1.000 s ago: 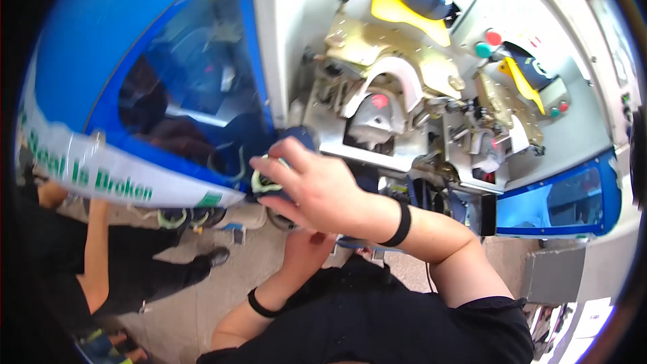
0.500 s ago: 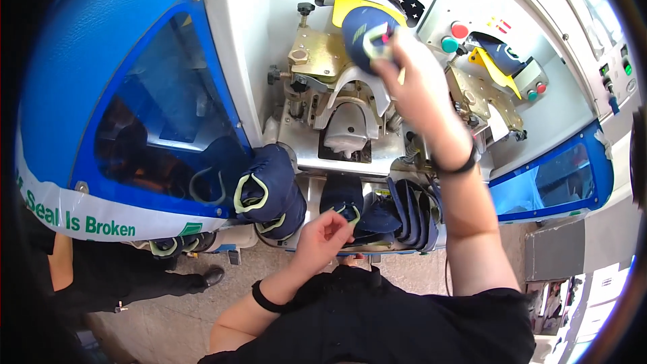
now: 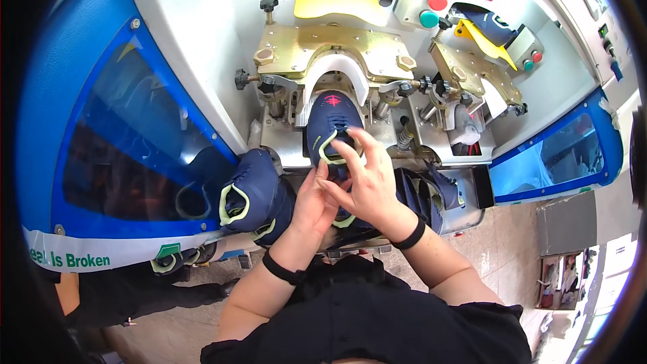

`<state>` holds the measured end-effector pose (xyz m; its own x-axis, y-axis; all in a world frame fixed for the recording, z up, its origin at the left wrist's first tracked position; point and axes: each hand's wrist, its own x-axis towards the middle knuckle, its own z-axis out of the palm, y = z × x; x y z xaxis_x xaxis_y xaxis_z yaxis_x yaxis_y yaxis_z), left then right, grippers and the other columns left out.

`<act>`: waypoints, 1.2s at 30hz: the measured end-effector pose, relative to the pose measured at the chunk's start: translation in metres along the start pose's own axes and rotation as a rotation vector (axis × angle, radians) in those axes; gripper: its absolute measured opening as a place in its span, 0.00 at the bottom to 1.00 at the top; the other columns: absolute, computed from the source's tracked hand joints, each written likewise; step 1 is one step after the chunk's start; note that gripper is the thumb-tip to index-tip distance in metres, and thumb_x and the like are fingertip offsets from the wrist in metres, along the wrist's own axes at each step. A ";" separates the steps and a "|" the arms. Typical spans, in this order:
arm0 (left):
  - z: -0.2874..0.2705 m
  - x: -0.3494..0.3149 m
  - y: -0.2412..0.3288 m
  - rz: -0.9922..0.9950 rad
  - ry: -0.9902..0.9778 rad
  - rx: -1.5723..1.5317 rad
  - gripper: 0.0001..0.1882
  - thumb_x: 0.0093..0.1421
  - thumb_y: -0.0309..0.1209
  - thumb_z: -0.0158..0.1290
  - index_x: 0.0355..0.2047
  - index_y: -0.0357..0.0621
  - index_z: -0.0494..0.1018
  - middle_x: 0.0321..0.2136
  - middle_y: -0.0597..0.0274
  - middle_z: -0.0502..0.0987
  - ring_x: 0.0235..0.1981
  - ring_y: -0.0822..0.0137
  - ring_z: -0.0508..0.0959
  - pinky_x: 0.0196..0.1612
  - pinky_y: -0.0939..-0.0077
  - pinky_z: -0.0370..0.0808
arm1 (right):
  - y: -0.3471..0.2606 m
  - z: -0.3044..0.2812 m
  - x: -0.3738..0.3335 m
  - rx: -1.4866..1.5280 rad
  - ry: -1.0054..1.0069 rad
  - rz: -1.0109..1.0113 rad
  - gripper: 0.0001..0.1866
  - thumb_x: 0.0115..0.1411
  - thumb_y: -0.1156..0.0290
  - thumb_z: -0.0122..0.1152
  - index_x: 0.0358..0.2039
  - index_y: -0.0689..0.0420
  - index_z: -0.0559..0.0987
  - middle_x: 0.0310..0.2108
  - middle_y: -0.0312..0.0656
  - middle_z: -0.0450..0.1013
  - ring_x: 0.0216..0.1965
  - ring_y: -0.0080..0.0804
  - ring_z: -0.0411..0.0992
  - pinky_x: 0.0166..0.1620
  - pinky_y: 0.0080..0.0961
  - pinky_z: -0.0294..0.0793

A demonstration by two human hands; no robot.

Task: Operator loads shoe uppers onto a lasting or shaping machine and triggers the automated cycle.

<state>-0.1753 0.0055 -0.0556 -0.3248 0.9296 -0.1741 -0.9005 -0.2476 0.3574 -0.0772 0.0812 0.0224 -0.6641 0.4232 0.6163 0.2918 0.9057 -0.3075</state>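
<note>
The navy shoe upper (image 3: 329, 113) sits on the machine, its toe within the curve of the white arch (image 3: 337, 65). The left hand (image 3: 313, 205) has its grip pinched on the heel; the right hand (image 3: 372, 182) has its grip partly open, fingertips at the collar (edged in lime). Below, the metal tray (image 3: 470, 214) holds overlapping dark uppers (image 3: 410, 194); 2 lime-edged shoes (image 3: 255, 185) overlap farther left.
</note>
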 end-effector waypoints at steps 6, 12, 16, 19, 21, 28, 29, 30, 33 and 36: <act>0.000 0.002 0.000 0.017 0.152 0.057 0.17 0.72 0.40 0.45 0.57 0.49 0.67 0.48 0.69 0.74 0.45 0.75 0.77 0.48 0.75 0.77 | 0.016 0.027 0.010 0.086 -0.142 0.033 0.29 0.55 0.56 0.68 0.56 0.49 0.75 0.61 0.50 0.64 0.63 0.62 0.58 0.63 0.50 0.63; 0.007 0.001 0.005 0.047 0.157 0.102 0.17 0.73 0.39 0.42 0.58 0.48 0.66 0.45 0.71 0.73 0.44 0.77 0.76 0.47 0.77 0.77 | 0.013 0.031 0.016 0.066 -0.123 0.038 0.24 0.57 0.57 0.65 0.53 0.51 0.76 0.58 0.49 0.67 0.60 0.60 0.61 0.61 0.49 0.65; 0.003 0.003 0.000 0.059 0.162 0.087 0.18 0.74 0.40 0.42 0.58 0.47 0.65 0.47 0.70 0.73 0.45 0.76 0.76 0.48 0.76 0.77 | 0.016 0.030 0.017 0.098 -0.128 0.030 0.23 0.57 0.58 0.65 0.52 0.51 0.77 0.57 0.50 0.67 0.61 0.60 0.61 0.61 0.49 0.65; 0.003 0.003 -0.002 0.047 0.187 0.092 0.19 0.73 0.41 0.41 0.59 0.47 0.65 0.48 0.68 0.73 0.46 0.75 0.76 0.48 0.75 0.77 | 0.018 0.031 0.015 0.124 -0.122 0.026 0.22 0.58 0.59 0.64 0.52 0.52 0.77 0.57 0.50 0.67 0.60 0.60 0.61 0.61 0.49 0.65; 0.004 0.002 0.000 0.050 0.173 0.127 0.20 0.73 0.42 0.41 0.59 0.46 0.65 0.49 0.67 0.73 0.46 0.74 0.76 0.48 0.75 0.77 | 0.018 0.032 0.014 0.118 -0.090 0.026 0.22 0.57 0.57 0.64 0.50 0.51 0.77 0.56 0.48 0.68 0.60 0.59 0.62 0.60 0.49 0.66; 0.005 0.002 -0.001 0.064 0.200 0.153 0.19 0.73 0.41 0.42 0.59 0.46 0.65 0.48 0.66 0.73 0.45 0.74 0.76 0.48 0.75 0.78 | 0.021 0.029 0.016 0.150 -0.130 0.030 0.22 0.58 0.60 0.64 0.52 0.53 0.77 0.56 0.51 0.67 0.60 0.59 0.61 0.61 0.48 0.65; 0.003 0.002 -0.001 0.072 0.204 0.157 0.19 0.73 0.41 0.42 0.58 0.46 0.65 0.48 0.66 0.73 0.45 0.74 0.76 0.48 0.75 0.77 | 0.021 0.030 0.015 0.144 -0.116 0.027 0.22 0.58 0.59 0.64 0.51 0.52 0.77 0.56 0.50 0.68 0.59 0.59 0.62 0.60 0.48 0.65; 0.003 0.002 -0.001 0.079 0.208 0.161 0.19 0.73 0.41 0.42 0.58 0.46 0.65 0.48 0.67 0.73 0.45 0.74 0.76 0.48 0.75 0.77 | 0.021 0.031 0.015 0.136 -0.102 0.025 0.22 0.57 0.57 0.64 0.50 0.52 0.77 0.55 0.49 0.68 0.59 0.58 0.62 0.60 0.48 0.66; 0.006 0.001 0.000 0.105 0.212 0.167 0.18 0.73 0.41 0.42 0.58 0.47 0.65 0.47 0.68 0.73 0.44 0.76 0.76 0.47 0.76 0.77 | 0.019 0.030 0.016 0.130 -0.106 0.020 0.23 0.57 0.56 0.64 0.51 0.52 0.77 0.55 0.49 0.68 0.59 0.59 0.62 0.60 0.48 0.66; 0.004 0.002 0.000 0.120 0.211 0.173 0.17 0.73 0.40 0.42 0.57 0.47 0.66 0.44 0.70 0.74 0.42 0.77 0.76 0.45 0.77 0.77 | 0.018 0.029 0.017 0.135 -0.157 0.031 0.23 0.58 0.58 0.64 0.53 0.52 0.76 0.57 0.51 0.67 0.61 0.59 0.61 0.61 0.48 0.64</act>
<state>-0.1746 0.0087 -0.0527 -0.4950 0.8149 -0.3017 -0.7955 -0.2854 0.5345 -0.1031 0.1040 0.0066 -0.7585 0.4324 0.4875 0.2263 0.8763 -0.4253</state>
